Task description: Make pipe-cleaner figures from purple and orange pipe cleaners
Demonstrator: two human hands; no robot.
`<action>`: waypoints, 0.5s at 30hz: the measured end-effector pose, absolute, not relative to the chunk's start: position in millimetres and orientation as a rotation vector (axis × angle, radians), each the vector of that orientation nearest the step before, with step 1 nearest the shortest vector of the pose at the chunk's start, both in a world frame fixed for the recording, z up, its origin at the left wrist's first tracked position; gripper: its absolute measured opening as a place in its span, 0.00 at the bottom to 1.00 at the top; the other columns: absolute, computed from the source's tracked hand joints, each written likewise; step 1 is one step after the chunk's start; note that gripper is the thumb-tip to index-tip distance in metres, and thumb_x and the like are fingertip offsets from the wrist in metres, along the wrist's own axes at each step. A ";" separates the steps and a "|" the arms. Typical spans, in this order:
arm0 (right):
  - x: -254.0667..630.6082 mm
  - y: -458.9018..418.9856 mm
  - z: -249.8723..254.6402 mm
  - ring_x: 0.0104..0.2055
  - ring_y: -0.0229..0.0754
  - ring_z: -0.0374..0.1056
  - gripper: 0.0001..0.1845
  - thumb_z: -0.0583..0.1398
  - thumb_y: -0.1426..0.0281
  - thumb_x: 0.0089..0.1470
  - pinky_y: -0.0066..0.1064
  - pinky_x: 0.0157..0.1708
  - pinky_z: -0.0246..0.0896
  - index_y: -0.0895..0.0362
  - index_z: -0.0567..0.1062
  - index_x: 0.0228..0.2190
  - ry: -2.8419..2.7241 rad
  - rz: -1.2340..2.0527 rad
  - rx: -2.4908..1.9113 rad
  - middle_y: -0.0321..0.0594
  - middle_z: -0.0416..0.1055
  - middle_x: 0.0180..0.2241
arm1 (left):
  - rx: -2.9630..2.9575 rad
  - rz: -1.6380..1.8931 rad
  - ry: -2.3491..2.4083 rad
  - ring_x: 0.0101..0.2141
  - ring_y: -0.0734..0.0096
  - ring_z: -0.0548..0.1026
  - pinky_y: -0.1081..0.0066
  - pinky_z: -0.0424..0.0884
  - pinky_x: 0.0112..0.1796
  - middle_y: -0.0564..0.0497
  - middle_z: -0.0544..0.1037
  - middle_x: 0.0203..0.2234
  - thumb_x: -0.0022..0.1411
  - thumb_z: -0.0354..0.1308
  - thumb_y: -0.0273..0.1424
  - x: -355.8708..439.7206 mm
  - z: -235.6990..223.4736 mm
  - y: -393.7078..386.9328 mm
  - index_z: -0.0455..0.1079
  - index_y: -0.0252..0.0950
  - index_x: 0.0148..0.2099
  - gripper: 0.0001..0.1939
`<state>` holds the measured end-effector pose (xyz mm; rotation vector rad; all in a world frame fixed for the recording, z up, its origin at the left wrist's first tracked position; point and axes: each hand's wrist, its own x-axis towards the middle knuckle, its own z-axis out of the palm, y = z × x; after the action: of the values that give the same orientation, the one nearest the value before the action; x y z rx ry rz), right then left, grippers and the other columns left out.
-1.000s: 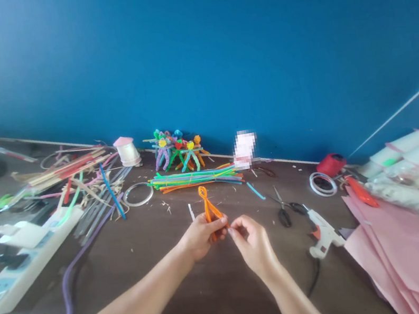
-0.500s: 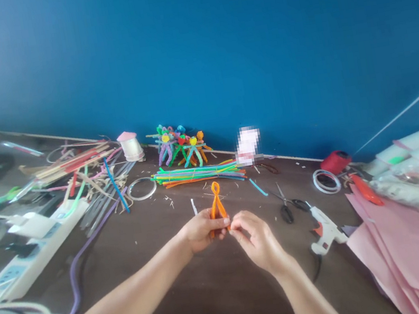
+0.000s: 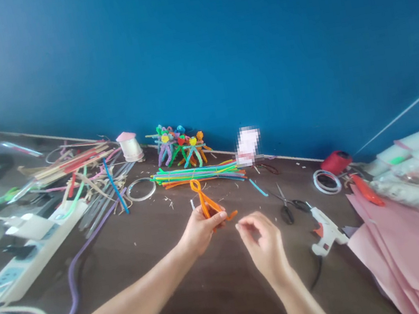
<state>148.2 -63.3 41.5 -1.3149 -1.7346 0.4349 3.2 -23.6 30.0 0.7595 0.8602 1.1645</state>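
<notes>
My left hand (image 3: 201,230) pinches an orange pipe cleaner (image 3: 209,202) between thumb and fingers. The pipe cleaner is bent into a small loop at the top, with two strands running down into the grip. A short orange end sticks out to the right past my left thumb. Just right of that end is my right hand (image 3: 263,244), apart from the pipe cleaner; its fingers are curled with the tips brought close to the thumb, and nothing shows in them. Behind my hands lies a bundle of coloured pipe cleaners (image 3: 200,173), with several small pipe cleaner figures (image 3: 193,151) beyond it.
Scissors (image 3: 285,208) and a white glue gun (image 3: 327,234) lie to the right, near pink sheets (image 3: 400,243) and a tape roll (image 3: 327,182). On the left are a power strip (image 3: 44,249), loose sticks and a purple pipe cleaner (image 3: 76,268). A blue wall (image 3: 194,63) stands behind.
The orange pipe cleaner has moved left and tilted in my left hand. My right hand has come away from it, leaving one end free and bent to the right.
</notes>
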 end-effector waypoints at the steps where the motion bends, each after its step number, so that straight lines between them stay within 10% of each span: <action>1: 146.0 -64.8 40.9 0.29 0.39 0.65 0.05 0.54 0.70 0.52 0.30 0.30 0.62 0.57 0.71 0.29 -1.715 0.525 -1.323 0.40 0.68 0.27 | 0.805 1.167 0.873 0.19 0.82 0.65 0.78 0.61 0.23 0.55 0.70 0.18 0.41 0.65 0.31 3.5 30.9 -24.2 0.67 0.31 0.27 0.12; 15: 142.2 -63.8 41.2 0.24 0.40 0.68 0.09 0.56 0.69 0.47 0.27 0.25 0.63 0.59 0.76 0.28 -1.582 0.900 -1.415 0.40 0.74 0.23 | 1.178 0.888 0.918 0.18 0.80 0.61 0.77 0.56 0.21 0.56 0.67 0.15 0.42 0.64 0.32 -4.8 33.6 -22.3 0.68 0.31 0.25 0.10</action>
<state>142.2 -63.8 41.2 -1.4152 -1.5821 0.8998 -4.8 -22.3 33.6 1.1776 0.9180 0.8881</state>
